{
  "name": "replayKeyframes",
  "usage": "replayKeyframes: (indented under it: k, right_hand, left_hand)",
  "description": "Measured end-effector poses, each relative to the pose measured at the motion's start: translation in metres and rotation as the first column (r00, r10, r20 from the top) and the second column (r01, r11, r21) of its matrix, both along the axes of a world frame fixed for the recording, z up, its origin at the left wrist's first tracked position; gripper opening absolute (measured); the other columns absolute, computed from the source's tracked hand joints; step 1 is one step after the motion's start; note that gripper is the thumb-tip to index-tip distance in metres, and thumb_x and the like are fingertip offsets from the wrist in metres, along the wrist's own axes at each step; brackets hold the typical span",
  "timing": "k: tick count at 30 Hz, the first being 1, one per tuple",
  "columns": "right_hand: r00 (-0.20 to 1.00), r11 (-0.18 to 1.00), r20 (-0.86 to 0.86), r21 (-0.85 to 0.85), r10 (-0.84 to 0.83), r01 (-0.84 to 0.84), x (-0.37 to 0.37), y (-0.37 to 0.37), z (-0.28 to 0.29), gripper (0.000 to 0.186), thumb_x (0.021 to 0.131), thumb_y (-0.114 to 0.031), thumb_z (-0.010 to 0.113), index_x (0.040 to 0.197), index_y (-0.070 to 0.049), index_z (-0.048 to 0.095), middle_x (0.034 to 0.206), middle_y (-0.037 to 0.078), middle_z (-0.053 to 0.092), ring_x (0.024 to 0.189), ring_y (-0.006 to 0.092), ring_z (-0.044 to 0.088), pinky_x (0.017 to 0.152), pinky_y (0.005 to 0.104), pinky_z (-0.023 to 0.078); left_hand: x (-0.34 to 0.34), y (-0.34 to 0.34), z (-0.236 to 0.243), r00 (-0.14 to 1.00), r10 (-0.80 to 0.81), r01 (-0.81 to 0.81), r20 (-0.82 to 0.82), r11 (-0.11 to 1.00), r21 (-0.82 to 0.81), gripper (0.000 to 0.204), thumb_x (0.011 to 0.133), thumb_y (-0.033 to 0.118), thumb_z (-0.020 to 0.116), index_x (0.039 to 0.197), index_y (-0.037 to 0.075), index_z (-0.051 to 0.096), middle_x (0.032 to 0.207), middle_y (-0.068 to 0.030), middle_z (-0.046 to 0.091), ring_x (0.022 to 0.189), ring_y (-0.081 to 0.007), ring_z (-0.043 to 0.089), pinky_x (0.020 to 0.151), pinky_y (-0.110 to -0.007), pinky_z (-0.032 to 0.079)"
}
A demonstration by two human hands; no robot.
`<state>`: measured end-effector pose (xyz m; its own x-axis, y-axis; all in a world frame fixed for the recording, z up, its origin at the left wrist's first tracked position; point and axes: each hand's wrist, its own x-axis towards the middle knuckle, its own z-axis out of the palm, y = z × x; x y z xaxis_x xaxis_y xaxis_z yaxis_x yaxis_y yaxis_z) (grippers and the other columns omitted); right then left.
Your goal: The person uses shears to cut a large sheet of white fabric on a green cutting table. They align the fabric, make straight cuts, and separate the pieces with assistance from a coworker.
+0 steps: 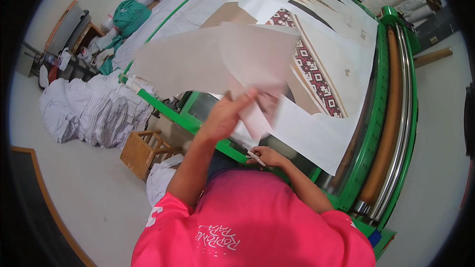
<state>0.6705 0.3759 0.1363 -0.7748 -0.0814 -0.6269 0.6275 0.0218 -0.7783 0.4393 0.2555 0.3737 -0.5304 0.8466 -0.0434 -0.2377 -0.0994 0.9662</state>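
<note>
Pale grey floor (74, 188) lies all around a big green machine table (368, 133) in a workshop. Over the table, the left hand (225, 116) is lifted up and pinches a thin beige paper sheet (208, 57) by its lower edge; the sheet looks blurry. The right hand (264, 157) rests low on the table's near edge, curled around a small white stick, maybe chalk (256, 158). Under the lifted sheet lie flat printed sheets (316, 69) with a red and white pattern and brown stripes. A long brown roller (391, 118) and a shiny metal bar run along the table's right side. A small wooden crate (143, 151) stands on the floor to the left, next to piles of white cloth (94, 109). A green bag (129, 16) sits farther back.
</note>
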Motion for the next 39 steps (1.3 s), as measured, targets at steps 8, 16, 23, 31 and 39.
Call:
replayKeyframes:
  k: [8, 16, 23, 31, 39]
  right_hand:
    - [0.998, 0.966, -0.042, 0.251, -0.046, 0.056, 0.013, -0.007, -0.020, 0.071, 0.087, -0.054, 0.095, 0.130, -0.003, 0.071, 0.095, 0.007, 0.075, 0.076, 0.0163, 0.073, 0.065, 0.0347, 0.058]
    - [0.970, 0.825, -0.232, 0.561, 0.079, 0.067, 0.009, -0.013, -0.028, 0.074, 0.085, -0.055, 0.095, 0.130, -0.002, 0.072, 0.098, 0.009, 0.077, 0.082, 0.0189, 0.073, 0.072, 0.0372, 0.058]
    - [0.918, 0.724, -0.331, 0.686, 0.220, 0.073, 0.003, -0.018, -0.021, 0.076, 0.083, -0.056, 0.095, 0.131, -0.001, 0.073, 0.101, 0.010, 0.078, 0.087, 0.0212, 0.072, 0.078, 0.0395, 0.059]
    - [0.874, 0.768, -0.448, 0.622, 0.189, 0.153, 0.043, -0.003, 0.007, 0.079, 0.081, -0.058, 0.095, 0.131, -0.001, 0.074, 0.105, 0.012, 0.079, 0.092, 0.0239, 0.072, 0.085, 0.0420, 0.059]
    - [0.946, 0.949, 0.083, 0.054, -0.313, 0.309, 0.108, 0.039, 0.059, 0.056, 0.089, -0.030, 0.097, 0.130, -0.004, 0.069, 0.086, 0.001, 0.070, 0.070, 0.0108, 0.067, 0.059, 0.0289, 0.051]
  left_hand:
    - [0.013, 0.024, -0.014, 0.762, -0.259, 0.061, 0.594, 0.941, 0.332, 0.041, 0.112, 0.021, 0.064, 0.146, -0.001, 0.060, 0.132, -0.0138, 0.074, 0.122, -0.0266, 0.073, 0.106, -0.043, 0.059]
    - [-0.029, -0.009, -0.146, 0.813, 0.229, -0.226, 0.536, 0.971, -0.072, 0.044, 0.117, 0.024, 0.053, 0.148, -0.006, 0.056, 0.139, -0.0183, 0.070, 0.127, -0.0302, 0.070, 0.112, -0.048, 0.056]
    - [-0.048, -0.045, -0.252, 0.778, 0.356, -0.243, 0.517, 0.930, -0.275, 0.040, 0.116, 0.024, 0.053, 0.139, -0.007, 0.064, 0.129, -0.0172, 0.075, 0.114, -0.0280, 0.075, 0.100, -0.044, 0.062]
    - [-0.058, -0.031, -0.263, 0.773, 0.418, -0.206, 0.478, 0.877, -0.434, 0.044, 0.116, 0.036, 0.052, 0.139, 0.002, 0.067, 0.126, -0.0144, 0.076, 0.108, -0.0308, 0.077, 0.085, -0.056, 0.064]
    - [-0.060, -0.045, -0.261, 0.720, 0.478, -0.175, 0.503, 0.827, -0.535, 0.049, 0.115, 0.036, 0.052, 0.153, 0.006, 0.054, 0.155, -0.0229, 0.056, 0.139, -0.0397, 0.060, 0.093, -0.080, 0.054]
